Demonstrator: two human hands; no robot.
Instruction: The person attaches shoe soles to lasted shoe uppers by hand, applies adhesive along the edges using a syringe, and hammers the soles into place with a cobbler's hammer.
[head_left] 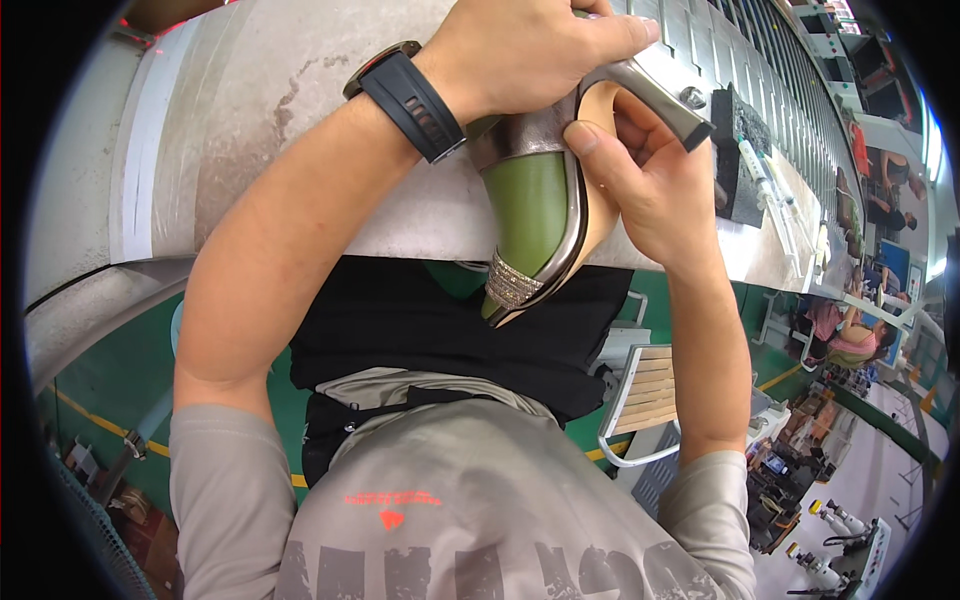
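Note:
A high-heeled sandal (pixel 573 225) fitted on a green shoe last (pixel 533 207) is in my hands, tilted with its toe toward me. It has a metallic grey strap, a glittery toe band (pixel 511 284), a tan sole and a dark metallic heel (pixel 665 98) pointing right. My left hand (pixel 535 55) grips over the back of the shoe near the heel's base, its fingertips partly hidden. My right hand (pixel 655 180) holds the sole under the arch, thumb on the sole's edge and fingers curled behind the heel.
Below the shoe runs the edge of a pale, stained worktable (pixel 410 225). A dark foam block (pixel 738 150) and white tube-like tools (pixel 765 190) lie right of my right hand. Beyond is a metal roller conveyor (pixel 770 60). A slatted chair (pixel 645 395) stands at lower right; people work farther right.

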